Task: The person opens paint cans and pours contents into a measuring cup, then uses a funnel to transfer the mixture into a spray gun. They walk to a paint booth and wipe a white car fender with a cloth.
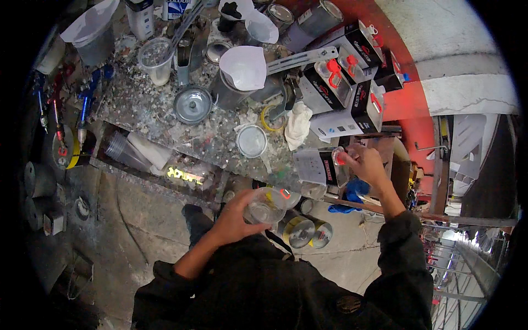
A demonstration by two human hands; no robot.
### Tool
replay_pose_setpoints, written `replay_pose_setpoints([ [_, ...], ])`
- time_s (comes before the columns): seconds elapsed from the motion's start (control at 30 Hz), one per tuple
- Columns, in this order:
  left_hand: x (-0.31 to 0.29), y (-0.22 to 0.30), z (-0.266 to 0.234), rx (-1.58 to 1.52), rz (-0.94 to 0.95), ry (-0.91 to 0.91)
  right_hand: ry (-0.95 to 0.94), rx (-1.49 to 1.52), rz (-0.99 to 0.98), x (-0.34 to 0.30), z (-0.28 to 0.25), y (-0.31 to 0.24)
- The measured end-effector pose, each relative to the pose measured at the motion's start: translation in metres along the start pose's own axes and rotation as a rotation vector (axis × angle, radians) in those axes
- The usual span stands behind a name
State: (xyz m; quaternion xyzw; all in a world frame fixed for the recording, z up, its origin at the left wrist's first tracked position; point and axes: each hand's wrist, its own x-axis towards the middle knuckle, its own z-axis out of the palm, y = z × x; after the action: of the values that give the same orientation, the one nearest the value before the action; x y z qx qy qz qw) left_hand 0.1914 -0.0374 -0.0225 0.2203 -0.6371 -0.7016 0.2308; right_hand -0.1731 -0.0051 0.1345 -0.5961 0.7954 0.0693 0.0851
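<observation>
1. Left hand (234, 220) is wrapped around a clear plastic cup (265, 205), fingers clamped round its wall. The cup sits low, at about six o'clock from the bench, held level and close to the body, probably so it stays steady.
2. Right hand (367, 165) is up at three o'clock of the cup, fingers pinched together on the red cap (341, 159) of a black-and-white rectangular can (319, 167). The can lies tipped at the bench's front edge, cap end toward the hand, which suits a twist of the cap.
3. Behind it, at one o'clock, more rectangular cans with red caps (352, 82) are stacked on their sides, spouts facing the person for easy reach.
4. Centre of the paint-spattered bench (143, 110): a white paper funnel (243, 67) sits in a grey tin, mouth up. A crumpled white rag (298, 124) lies just beside the cans, handy for wiping.
5. At eleven o'clock, a clear mixing cup (155, 60) stands upright; a round tin lid (192, 104) lies flat near it.
6. Below the cup, round tins (300, 231) rest on the floor.
</observation>
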Motion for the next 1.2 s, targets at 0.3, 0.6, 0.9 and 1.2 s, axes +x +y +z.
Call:
replay_pose_setpoints([
  [0.3, -0.001, 0.001, -0.001, -0.030, -0.020, 0.002, -0.128, -0.063, 0.106, 0.002, 0.008, 0.006],
  [0.6, -0.002, 0.001, -0.004, -0.070, -0.012, 0.003, 0.040, 0.165, -0.123, -0.007, 0.005, 0.003],
  [0.9, -0.007, 0.006, -0.014, -0.065, -0.024, 0.000, -0.094, -0.053, 0.059, -0.002, 0.003, 0.000],
  [1.2, -0.013, 0.007, -0.024, -0.088, -0.043, 0.021, -0.108, 0.083, 0.095, 0.000, 0.007, 0.007],
])
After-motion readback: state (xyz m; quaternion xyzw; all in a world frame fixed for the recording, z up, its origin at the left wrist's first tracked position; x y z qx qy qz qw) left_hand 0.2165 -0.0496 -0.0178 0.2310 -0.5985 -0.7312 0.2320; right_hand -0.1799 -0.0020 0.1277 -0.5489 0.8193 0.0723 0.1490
